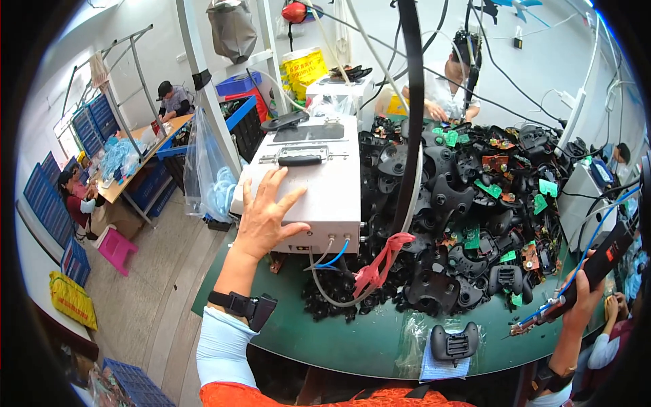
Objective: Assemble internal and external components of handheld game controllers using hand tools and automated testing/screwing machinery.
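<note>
My left hand (pixel 266 214) lies with fingers spread on the top of a white metal box (pixel 332 190) with a black carrying handle (pixel 300 161). My right hand (pixel 584 298) grips a black hand tool (pixel 600 261) at the right; a blue tube runs along it to a thin metal tip. The tip points left over the table, apart from anything. Near the table's front edge a black game controller shell (pixel 453 347), its battery bay showing, rests on a folded light-blue cloth (pixel 441 370). Clear plastic film lies beside it.
A heap of black controller parts (pixel 451 197) with green and red circuit boards covers the green table (pixel 352 342). Cables and a dark strap hang over it; a pink plastic tie (pixel 383 264) wraps a hose. A person (pixel 447 91) works across the table. More people sit left and right.
</note>
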Demonstrator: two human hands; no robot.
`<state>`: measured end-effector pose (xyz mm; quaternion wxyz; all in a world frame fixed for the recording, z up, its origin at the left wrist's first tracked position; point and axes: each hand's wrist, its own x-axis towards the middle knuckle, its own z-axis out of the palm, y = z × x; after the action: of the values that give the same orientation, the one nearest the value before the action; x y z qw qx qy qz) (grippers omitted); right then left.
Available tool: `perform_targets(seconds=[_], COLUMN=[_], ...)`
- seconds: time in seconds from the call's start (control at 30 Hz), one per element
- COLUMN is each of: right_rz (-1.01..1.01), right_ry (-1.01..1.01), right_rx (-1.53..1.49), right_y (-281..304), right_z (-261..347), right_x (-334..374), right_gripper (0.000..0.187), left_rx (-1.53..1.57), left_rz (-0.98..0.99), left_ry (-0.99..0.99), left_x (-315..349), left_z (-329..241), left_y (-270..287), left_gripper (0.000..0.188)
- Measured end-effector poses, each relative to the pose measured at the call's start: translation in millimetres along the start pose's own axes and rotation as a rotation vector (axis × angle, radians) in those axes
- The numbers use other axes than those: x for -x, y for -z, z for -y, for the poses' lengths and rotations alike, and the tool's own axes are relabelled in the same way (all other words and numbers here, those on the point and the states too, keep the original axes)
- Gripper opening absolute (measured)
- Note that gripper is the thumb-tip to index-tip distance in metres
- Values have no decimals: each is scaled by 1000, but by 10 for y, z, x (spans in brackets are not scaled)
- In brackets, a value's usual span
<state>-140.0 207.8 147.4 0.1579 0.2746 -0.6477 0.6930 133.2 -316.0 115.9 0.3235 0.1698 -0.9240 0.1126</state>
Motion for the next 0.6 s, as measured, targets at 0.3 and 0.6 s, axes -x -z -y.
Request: perform_targets(seconds=[0.3,0.6], right_rz=[1,52], right_ry=[-4,-53], right_rx=[18,-67], right_y=[53,182], right_z=[-54,-164], right_x=[16,-13], right_gripper=[45,48], left_rx=[626,966], left_rz=[73,-271], left_ry=[946,772], left_x=[370,335], left_z=[338,101], left_y=[-39,462], left_gripper=[60,36])
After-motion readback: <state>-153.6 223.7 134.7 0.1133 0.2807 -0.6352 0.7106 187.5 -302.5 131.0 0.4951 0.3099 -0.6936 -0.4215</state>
